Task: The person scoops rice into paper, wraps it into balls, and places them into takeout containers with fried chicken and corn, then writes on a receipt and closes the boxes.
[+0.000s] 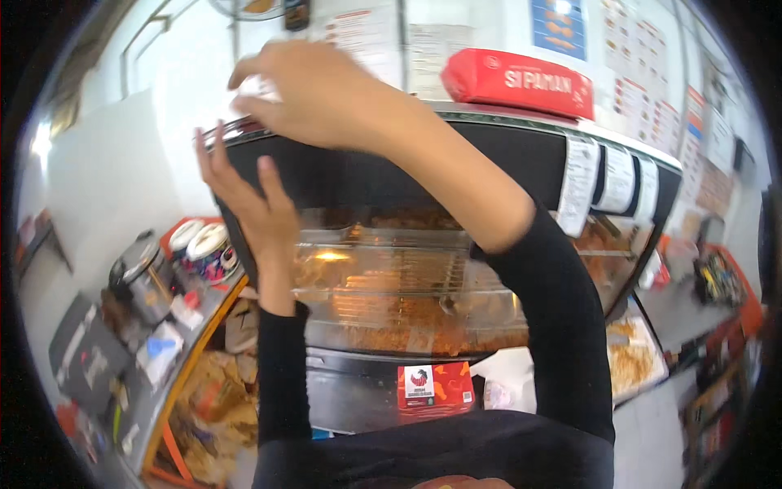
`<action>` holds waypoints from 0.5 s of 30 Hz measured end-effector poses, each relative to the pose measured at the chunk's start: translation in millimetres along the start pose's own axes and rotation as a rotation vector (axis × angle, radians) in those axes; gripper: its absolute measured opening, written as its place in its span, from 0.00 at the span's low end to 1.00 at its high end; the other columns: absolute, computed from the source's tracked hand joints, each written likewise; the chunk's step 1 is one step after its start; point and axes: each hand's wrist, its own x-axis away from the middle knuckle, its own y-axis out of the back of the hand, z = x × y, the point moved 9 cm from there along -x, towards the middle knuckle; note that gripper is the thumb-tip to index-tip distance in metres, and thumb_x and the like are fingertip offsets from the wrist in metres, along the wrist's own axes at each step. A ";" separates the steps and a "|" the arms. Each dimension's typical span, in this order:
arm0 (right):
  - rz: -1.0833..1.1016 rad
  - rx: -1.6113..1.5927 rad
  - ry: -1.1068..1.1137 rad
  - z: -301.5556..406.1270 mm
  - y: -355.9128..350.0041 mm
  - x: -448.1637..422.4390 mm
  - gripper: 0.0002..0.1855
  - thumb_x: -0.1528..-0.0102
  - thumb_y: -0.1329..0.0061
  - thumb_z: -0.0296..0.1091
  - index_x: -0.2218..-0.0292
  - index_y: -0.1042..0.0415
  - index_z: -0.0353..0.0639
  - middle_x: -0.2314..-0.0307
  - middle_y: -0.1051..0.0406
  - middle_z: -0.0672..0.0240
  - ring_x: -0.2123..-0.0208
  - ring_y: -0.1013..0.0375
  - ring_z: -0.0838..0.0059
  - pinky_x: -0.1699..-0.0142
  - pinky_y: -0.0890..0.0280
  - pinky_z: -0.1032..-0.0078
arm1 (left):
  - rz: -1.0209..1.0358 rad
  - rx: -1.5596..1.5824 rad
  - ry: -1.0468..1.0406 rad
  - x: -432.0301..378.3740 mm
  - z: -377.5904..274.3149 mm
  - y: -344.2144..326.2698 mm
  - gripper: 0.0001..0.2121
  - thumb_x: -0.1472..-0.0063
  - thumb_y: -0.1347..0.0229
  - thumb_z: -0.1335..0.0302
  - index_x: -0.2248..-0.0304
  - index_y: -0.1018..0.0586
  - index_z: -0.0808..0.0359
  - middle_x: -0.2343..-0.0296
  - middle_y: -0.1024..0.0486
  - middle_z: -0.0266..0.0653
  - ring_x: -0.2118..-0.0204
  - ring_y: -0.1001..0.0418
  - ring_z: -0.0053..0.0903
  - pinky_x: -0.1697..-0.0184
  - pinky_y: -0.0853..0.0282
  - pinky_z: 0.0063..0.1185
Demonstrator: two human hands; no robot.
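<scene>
Before me stands a heated glass food display cabinet [397, 287] with a dark upper panel and wire racks of fried food inside. My left hand [263, 214] is raised at its upper left corner, fingers spread and nothing visible in it. Whether the fingertips touch the edge cannot be told. Across the front reaches my right arm, and my right hand [311, 98] is above the cabinet's top left edge. Its thumb and fingers are curled and blurred. White shows between them, but I cannot tell whether that is a held thing or the bright wall.
A red printed packet [519, 82] lies on the cabinet top; paper slips [577, 183] hang at its right front. Below are a red food box [435, 388] and an open white box [504, 379]. A metal pot [143, 275] stands on the left counter, a tray of crumbs [632, 354] at right.
</scene>
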 end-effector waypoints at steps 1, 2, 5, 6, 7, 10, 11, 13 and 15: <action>0.252 0.003 -0.133 -19.4 -36.7 -17.7 0.22 0.47 0.57 0.52 0.59 0.26 0.45 0.63 0.28 0.55 0.59 0.29 0.56 0.53 0.37 0.65 | 0.081 -0.016 -0.036 -12.3 8.9 -1.4 0.27 0.41 0.53 0.69 0.43 0.45 0.65 0.42 0.55 0.53 0.38 0.60 0.47 0.39 0.63 0.38; 0.455 0.005 -0.186 -26.0 -67.0 -32.2 0.24 0.46 0.58 0.54 0.59 0.26 0.44 0.62 0.28 0.53 0.58 0.30 0.55 0.53 0.37 0.65 | 0.119 -0.064 -0.107 -22.4 18.9 1.1 0.27 0.40 0.54 0.68 0.42 0.46 0.63 0.41 0.56 0.51 0.38 0.61 0.47 0.38 0.63 0.38; 0.670 -0.002 -0.275 -37.3 -98.5 -31.4 0.29 0.46 0.60 0.59 0.58 0.26 0.43 0.62 0.28 0.52 0.58 0.30 0.54 0.52 0.37 0.65 | 0.230 -0.123 -0.207 -27.1 39.2 -3.2 0.28 0.39 0.55 0.64 0.41 0.48 0.61 0.40 0.60 0.47 0.38 0.65 0.48 0.38 0.65 0.41; 0.661 -0.042 -0.249 -32.0 -100.7 -37.2 0.31 0.46 0.61 0.61 0.59 0.26 0.41 0.62 0.28 0.51 0.58 0.30 0.53 0.52 0.38 0.65 | 0.235 -0.127 -0.220 -31.3 43.0 2.0 0.29 0.39 0.56 0.61 0.41 0.48 0.60 0.40 0.60 0.46 0.38 0.65 0.48 0.38 0.66 0.41; 0.677 -0.003 -0.279 -39.5 -100.6 -34.2 0.31 0.46 0.61 0.61 0.59 0.26 0.41 0.62 0.28 0.51 0.58 0.30 0.53 0.52 0.38 0.65 | 0.225 -0.081 -0.203 -28.9 43.4 -0.2 0.29 0.39 0.56 0.61 0.41 0.48 0.60 0.40 0.60 0.46 0.38 0.65 0.48 0.38 0.66 0.41; 0.607 -0.006 -0.359 -53.6 -94.3 -42.2 0.31 0.46 0.61 0.62 0.59 0.26 0.41 0.62 0.28 0.51 0.57 0.30 0.53 0.53 0.37 0.65 | 0.214 -0.090 -0.226 -29.4 41.6 -3.8 0.30 0.39 0.56 0.61 0.41 0.49 0.62 0.40 0.60 0.46 0.37 0.65 0.45 0.38 0.67 0.39; 0.612 0.005 -0.369 -58.2 -92.1 -49.7 0.28 0.45 0.60 0.59 0.61 0.25 0.40 0.64 0.27 0.52 0.60 0.29 0.54 0.55 0.36 0.64 | 0.210 -0.068 -0.228 -31.3 39.3 -3.1 0.30 0.39 0.56 0.61 0.41 0.49 0.62 0.40 0.60 0.46 0.37 0.65 0.45 0.38 0.67 0.39; 0.622 0.027 -0.402 -68.9 -87.1 -51.2 0.26 0.45 0.60 0.55 0.63 0.25 0.40 0.67 0.26 0.53 0.62 0.28 0.55 0.57 0.35 0.63 | 0.237 -0.130 -0.212 -26.6 36.9 -7.9 0.30 0.39 0.56 0.61 0.41 0.49 0.61 0.40 0.60 0.45 0.37 0.65 0.45 0.38 0.67 0.39; 0.259 0.401 -0.024 -44.6 -53.7 -75.2 0.19 0.44 0.59 0.46 0.69 0.25 0.40 0.74 0.26 0.57 0.69 0.26 0.57 0.63 0.34 0.62 | 0.232 -0.123 -0.221 -26.7 35.1 -8.0 0.30 0.39 0.55 0.61 0.41 0.49 0.60 0.40 0.60 0.45 0.37 0.64 0.44 0.38 0.67 0.40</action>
